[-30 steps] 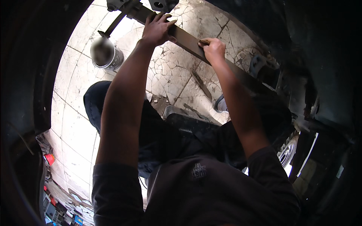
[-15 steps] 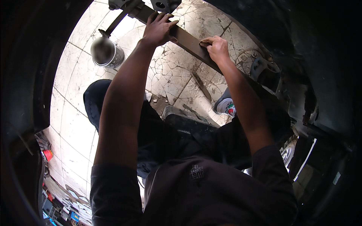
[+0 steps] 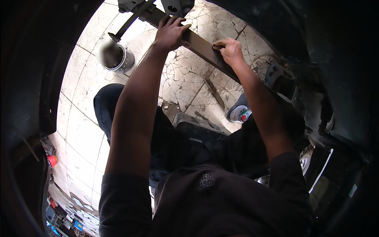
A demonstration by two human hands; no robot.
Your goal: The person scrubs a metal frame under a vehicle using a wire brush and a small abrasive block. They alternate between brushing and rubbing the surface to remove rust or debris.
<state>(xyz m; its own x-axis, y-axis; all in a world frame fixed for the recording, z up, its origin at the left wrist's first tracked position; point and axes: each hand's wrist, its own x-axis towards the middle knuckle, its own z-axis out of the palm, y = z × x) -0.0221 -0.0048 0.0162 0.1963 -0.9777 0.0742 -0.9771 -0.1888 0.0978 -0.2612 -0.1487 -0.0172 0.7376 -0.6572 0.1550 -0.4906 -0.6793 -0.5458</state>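
Note:
A long, flat brownish metal beam runs slantwise from the upper left down toward the right, under both my hands. My left hand lies across its upper stretch with the fingers spread. Lower along the same beam, my right hand pinches a small folded brown piece of sandpaper against the face of the metal. The fingers hide part of that piece. The beam's lower right end passes behind my right forearm.
Dark vehicle panels close in on both sides. Beyond the beam are metal brackets. A metal can stands at the left on cracked tiles. A wire brush lies between my legs, and a dark metal part sits at the right.
The whole view has shifted slightly, so things sit a little further right. Both hands stay at nearly the same places on the beam, the right still pinching the sandpaper.

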